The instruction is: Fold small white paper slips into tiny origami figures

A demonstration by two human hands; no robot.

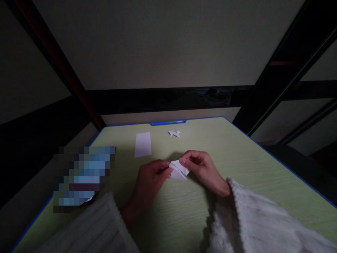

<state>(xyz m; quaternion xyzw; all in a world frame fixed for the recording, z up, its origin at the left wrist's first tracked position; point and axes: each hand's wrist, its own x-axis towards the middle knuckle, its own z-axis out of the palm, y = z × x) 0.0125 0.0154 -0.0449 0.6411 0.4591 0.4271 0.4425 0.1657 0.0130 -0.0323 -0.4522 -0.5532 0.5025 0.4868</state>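
Between my two hands is a small piece of folded white paper [178, 169], with a slanting fold across it and a pointed corner at the lower right. My left hand [151, 182] pinches its left end between thumb and fingers. At the upper right, my right hand [202, 170] grips the paper, its thumb on top. Beyond the hands lies a small folded white paper figure [174, 134] with pointed limbs. Left of that figure, a flat white sheet of paper [143, 144] rests on the table.
The light wood-grain table [252, 182] has a blue edge and a blue strip [168, 123] at its far side. A pixelated object [86, 175] lies at the left. A pale panelled wall [171, 45] with dark bars stands behind the table.
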